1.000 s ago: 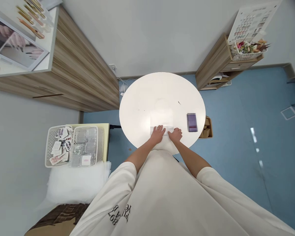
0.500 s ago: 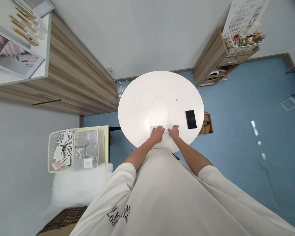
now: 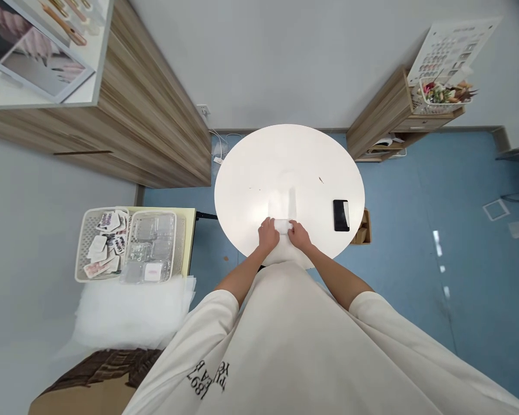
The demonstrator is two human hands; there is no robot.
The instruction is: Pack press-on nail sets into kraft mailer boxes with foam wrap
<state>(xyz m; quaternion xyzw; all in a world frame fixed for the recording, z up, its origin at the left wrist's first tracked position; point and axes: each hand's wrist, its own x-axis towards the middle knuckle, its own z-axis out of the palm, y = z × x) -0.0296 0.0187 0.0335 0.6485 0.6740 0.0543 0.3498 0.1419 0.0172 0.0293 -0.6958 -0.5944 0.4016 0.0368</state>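
Observation:
Both my hands are at the near edge of a white oval table [image 3: 246, 158]. Between them lies a small white, partly see-through folded wrap [image 3: 282, 226]. My left hand [image 3: 268, 235] is closed on its left end, and my right hand [image 3: 299, 234] pinches its right end. A clear, thin part of the wrap seems to stretch over the table beyond my fingers, hard to tell from the glare. What is inside the wrap, if anything, I cannot make out. Right of my right hand, a black phone [image 3: 339, 216] lies flat on the table.
On my left, two white baskets [image 3: 81, 248] hold printed packets and clear boxes, beside a pile of white translucent sheets [image 3: 132, 314]. A wood-grain cabinet [image 3: 155, 104] stands at the left, a small wooden shelf unit [image 3: 383, 112] at the back right. A carton [image 3: 363, 230] is beside the table.
The wrap has become narrower and more compact between my hands. My left hand has shifted left to its end, from lying flat on top. The camera view has tilted slightly.

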